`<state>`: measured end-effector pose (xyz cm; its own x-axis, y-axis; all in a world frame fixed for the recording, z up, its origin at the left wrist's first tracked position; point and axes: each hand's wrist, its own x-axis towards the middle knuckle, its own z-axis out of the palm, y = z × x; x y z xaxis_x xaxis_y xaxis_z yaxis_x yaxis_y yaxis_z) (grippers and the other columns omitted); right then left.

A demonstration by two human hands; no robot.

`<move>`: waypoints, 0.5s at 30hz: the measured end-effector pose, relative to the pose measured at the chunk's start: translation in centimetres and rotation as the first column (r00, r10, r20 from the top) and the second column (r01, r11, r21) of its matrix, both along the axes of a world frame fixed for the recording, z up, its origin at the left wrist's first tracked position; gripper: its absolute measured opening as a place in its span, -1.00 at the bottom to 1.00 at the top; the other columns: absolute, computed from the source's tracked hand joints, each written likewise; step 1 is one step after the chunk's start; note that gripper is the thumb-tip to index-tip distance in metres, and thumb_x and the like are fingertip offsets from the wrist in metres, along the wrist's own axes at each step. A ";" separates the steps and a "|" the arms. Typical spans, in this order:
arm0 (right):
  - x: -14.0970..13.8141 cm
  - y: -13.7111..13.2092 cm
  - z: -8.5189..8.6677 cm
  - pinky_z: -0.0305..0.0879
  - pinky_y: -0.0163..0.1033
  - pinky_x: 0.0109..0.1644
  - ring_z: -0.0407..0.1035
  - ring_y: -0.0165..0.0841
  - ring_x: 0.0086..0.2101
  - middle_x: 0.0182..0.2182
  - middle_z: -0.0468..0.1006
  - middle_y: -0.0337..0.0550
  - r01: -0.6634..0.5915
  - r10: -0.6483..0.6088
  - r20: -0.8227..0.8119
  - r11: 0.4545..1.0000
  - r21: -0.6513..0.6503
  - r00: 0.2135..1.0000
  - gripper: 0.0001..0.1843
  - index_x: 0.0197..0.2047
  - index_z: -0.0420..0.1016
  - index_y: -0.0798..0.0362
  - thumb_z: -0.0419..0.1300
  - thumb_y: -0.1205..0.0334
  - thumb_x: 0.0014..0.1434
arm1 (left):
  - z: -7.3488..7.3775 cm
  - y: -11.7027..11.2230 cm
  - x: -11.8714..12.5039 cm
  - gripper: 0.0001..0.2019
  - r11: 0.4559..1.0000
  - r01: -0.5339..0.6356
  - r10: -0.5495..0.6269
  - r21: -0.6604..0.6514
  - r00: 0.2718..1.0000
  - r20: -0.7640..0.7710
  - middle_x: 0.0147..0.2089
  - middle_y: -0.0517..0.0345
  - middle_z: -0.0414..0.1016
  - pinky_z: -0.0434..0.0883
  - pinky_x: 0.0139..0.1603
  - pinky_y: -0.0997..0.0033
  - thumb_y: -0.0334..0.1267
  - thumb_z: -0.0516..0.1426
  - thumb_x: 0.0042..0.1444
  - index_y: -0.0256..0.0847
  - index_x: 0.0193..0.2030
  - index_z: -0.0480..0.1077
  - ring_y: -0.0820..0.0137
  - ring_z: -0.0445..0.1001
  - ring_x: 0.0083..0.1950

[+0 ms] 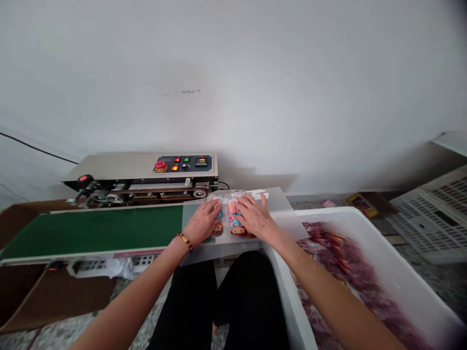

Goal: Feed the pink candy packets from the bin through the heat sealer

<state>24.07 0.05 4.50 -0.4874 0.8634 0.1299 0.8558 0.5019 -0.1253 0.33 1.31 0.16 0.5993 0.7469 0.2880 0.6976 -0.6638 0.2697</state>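
Two clear plastic packets lie side by side on a pale translucent sheet at the right end of a green conveyor belt [109,228]. My left hand [202,221] has its fingers bent together over the left packet [218,227], covering much of it. Beneath my right hand [257,216] is the right packet [232,208], which shows pink sticks and a cartoon figure. Thumb and forefingers grip its right side, while the little finger sticks out. Just behind the belt is a band sealing machine [146,167] with lit buttons and a red knob.
A white tub [350,214] at the right holds many dark-red packets [346,257]. White slatted crates [434,218] stand farther right, near a small brown box [368,204]. An open cardboard box [65,296] sits below the belt at left. A plain wall rises behind.
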 end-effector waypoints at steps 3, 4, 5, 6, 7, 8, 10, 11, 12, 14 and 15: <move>-0.2 0.3 -0.3 -0.32 0.47 0.42 0.18 0.01 0.29 0.22 0.50 0.03 -0.021 0.020 0.023 1.000 0.016 1.000 -0.65 0.16 0.52 -0.03 0.09 0.23 0.37 | -0.2 -0.2 -0.7 -0.61 1.000 0.001 -0.001 -0.002 1.000 0.014 0.33 -0.29 0.34 0.28 0.43 -0.10 -0.33 0.06 0.32 -0.28 0.27 0.30 0.08 0.25 0.44; -0.4 0.5 -0.4 -0.33 0.47 0.42 0.18 0.00 0.28 0.21 0.51 0.03 -0.030 0.029 0.030 0.999 0.019 0.999 -0.66 0.16 0.52 -0.04 0.10 0.21 0.37 | -0.3 -0.1 -1.1 -0.60 1.000 0.004 -0.004 -0.005 1.000 0.021 0.34 -0.29 0.33 0.28 0.43 -0.10 -0.32 0.05 0.32 -0.27 0.28 0.29 0.08 0.25 0.44; -0.8 0.8 -0.4 -0.34 0.48 0.41 0.18 0.00 0.28 0.20 0.51 0.03 -0.040 0.039 0.036 0.999 0.020 0.999 -0.66 0.16 0.52 -0.05 0.10 0.21 0.38 | -0.4 -0.1 -1.6 -0.60 1.000 0.008 -0.008 -0.008 1.000 0.029 0.35 -0.28 0.32 0.29 0.43 -0.09 -0.31 0.04 0.33 -0.26 0.29 0.29 0.09 0.24 0.45; -1.3 1.0 -0.4 -0.35 0.50 0.41 0.18 0.00 0.28 0.19 0.52 0.03 -0.047 0.047 0.043 0.999 0.018 0.998 -0.66 0.16 0.51 -0.05 0.10 0.20 0.38 | -0.5 0.0 -2.2 -0.60 1.000 0.010 -0.010 -0.012 0.999 0.036 0.36 -0.25 0.32 0.29 0.43 -0.07 -0.30 0.03 0.34 -0.25 0.30 0.28 0.11 0.24 0.45; -1.8 1.2 -0.5 -0.36 0.52 0.40 0.18 0.01 0.28 0.18 0.53 0.03 -0.051 0.051 0.048 0.999 0.017 0.998 -0.67 0.16 0.52 -0.05 0.09 0.20 0.39 | -0.7 0.1 -3.0 -0.59 1.000 0.009 -0.009 -0.018 0.999 0.041 0.36 -0.23 0.32 0.30 0.43 -0.04 -0.29 0.02 0.35 -0.23 0.31 0.28 0.13 0.25 0.44; -2.4 1.4 -0.5 -0.36 0.53 0.39 0.18 0.02 0.28 0.17 0.53 0.04 -0.055 0.054 0.052 0.998 0.016 0.997 -0.67 0.15 0.52 -0.04 0.08 0.20 0.40 | -0.8 0.2 -3.8 -0.58 1.000 0.002 -0.001 -0.024 0.999 0.046 0.37 -0.21 0.32 0.31 0.43 -0.01 -0.28 0.01 0.36 -0.23 0.32 0.28 0.14 0.27 0.44; -3.7 1.8 -0.8 -0.36 0.54 0.38 0.20 0.04 0.26 0.12 0.55 0.07 -0.051 0.050 0.054 0.998 0.022 0.997 -0.68 0.13 0.54 -0.01 0.08 0.19 0.40 | -1.0 0.2 -6.0 -0.56 0.999 -0.030 0.032 -0.043 0.998 0.045 0.37 -0.21 0.32 0.33 0.42 0.02 -0.24 0.02 0.36 -0.23 0.34 0.27 0.15 0.29 0.42; -4.2 1.9 -0.9 -0.36 0.54 0.39 0.21 0.05 0.25 0.09 0.57 0.09 -0.048 0.046 0.053 0.998 0.029 0.998 -0.68 0.11 0.55 0.02 0.08 0.18 0.40 | -1.0 0.2 -7.1 -0.55 0.997 -0.053 0.055 -0.054 0.998 0.030 0.38 -0.21 0.32 0.34 0.41 0.00 -0.23 0.03 0.35 -0.23 0.34 0.28 0.14 0.30 0.41; -4.8 2.0 -1.1 -0.37 0.53 0.39 0.22 0.05 0.24 0.05 0.58 0.10 -0.048 0.046 0.051 0.998 0.037 0.998 -0.68 0.10 0.55 0.05 0.09 0.17 0.40 | -0.9 0.1 -8.2 -0.55 0.994 -0.086 0.086 -0.060 0.996 0.004 0.38 -0.21 0.33 0.33 0.41 -0.05 -0.23 0.04 0.33 -0.22 0.33 0.30 0.12 0.32 0.40; -5.8 2.1 -1.2 -0.37 0.52 0.41 0.24 0.04 0.21 0.00 0.59 0.09 -0.050 0.047 0.050 0.997 0.051 0.998 -0.68 0.07 0.55 0.08 0.09 0.14 0.40 | -0.6 -0.2 -9.6 -0.59 0.982 -0.186 0.184 -0.038 0.981 -0.059 0.37 -0.18 0.36 0.26 0.42 -0.23 -0.24 0.06 0.30 -0.16 0.27 0.37 0.06 0.34 0.38; -6.2 2.1 -1.2 -0.37 0.51 0.41 0.25 0.02 0.20 -0.01 0.59 0.07 -0.049 0.047 0.053 0.997 0.053 0.998 -0.68 0.07 0.55 0.08 0.09 0.13 0.41 | -0.4 -0.4 -9.7 -0.61 0.971 -0.239 0.238 -0.011 0.968 -0.076 0.35 -0.17 0.39 0.22 0.42 -0.30 -0.25 0.06 0.29 -0.13 0.23 0.40 0.03 0.36 0.37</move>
